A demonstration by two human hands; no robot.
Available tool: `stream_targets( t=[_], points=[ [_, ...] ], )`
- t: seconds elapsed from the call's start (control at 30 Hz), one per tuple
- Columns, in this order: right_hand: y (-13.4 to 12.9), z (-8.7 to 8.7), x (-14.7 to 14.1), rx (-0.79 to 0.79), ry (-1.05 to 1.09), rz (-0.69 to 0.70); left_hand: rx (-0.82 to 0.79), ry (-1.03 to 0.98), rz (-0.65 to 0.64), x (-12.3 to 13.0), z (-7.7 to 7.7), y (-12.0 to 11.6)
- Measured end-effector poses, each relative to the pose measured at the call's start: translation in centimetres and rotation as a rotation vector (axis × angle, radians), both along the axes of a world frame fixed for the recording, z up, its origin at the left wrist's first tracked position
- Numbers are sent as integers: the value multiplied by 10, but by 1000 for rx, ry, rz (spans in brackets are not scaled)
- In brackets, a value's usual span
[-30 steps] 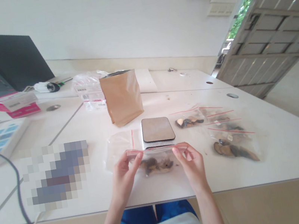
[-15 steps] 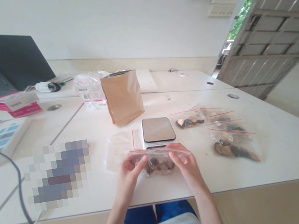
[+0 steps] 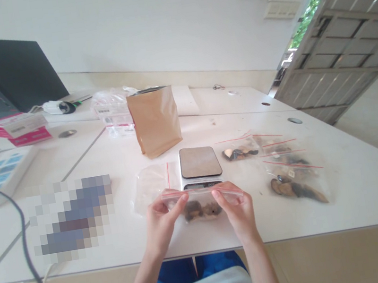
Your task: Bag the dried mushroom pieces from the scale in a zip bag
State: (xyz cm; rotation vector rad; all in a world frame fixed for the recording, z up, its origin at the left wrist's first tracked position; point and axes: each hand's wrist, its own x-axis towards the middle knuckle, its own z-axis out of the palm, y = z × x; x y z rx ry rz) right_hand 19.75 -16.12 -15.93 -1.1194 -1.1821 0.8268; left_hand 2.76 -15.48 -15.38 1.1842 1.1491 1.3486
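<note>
My left hand and my right hand both pinch the red-striped top edge of a small clear zip bag with dark dried pieces in its bottom. I hold the bag just above the white table, right in front of a small digital scale whose grey platform carries nothing. My fingers press the seal from either side, close to its middle.
A brown paper pouch stands upright behind the scale. Several filled zip bags lie to the right, an empty one to the left. Far left: a dark monitor, pink boxes, a cable.
My hands have slid inward along the bag's top edge, from its outer corners toward the middle. The bag stays in front of the scale.
</note>
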Motion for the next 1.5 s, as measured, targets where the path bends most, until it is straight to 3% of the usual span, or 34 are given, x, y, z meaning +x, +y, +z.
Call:
stream_targets(
  t=[0.27, 0.5, 0.57, 0.73, 0.9, 1.3, 1.4, 1.5],
  points=[
    [0, 5, 1, -96, 129, 113, -28, 21, -217, -5, 1, 2],
    [-1, 9, 0, -205, 220, 344, 38, 68, -157, 0, 7, 5],
    [-2, 11, -2, -184, 156, 319, 54, 65, -152, 0, 8, 4],
    [-3, 10, -10, -9, -22, 111, 18, 58, -133, 2, 8, 0],
    [-1, 6, -15, 83, -46, -11, 37, 63, -70, 6, 7, -2],
    [-6, 15, -15, 14, -79, 161, 146, 85, -73, 8, 15, -1],
    [-7, 16, -18, 68, -59, 167, 177, 90, -65, 9, 14, -3],
    [-8, 19, -24, 136, -60, 86, 194, 100, -61, 13, 12, -6]
  ],
)
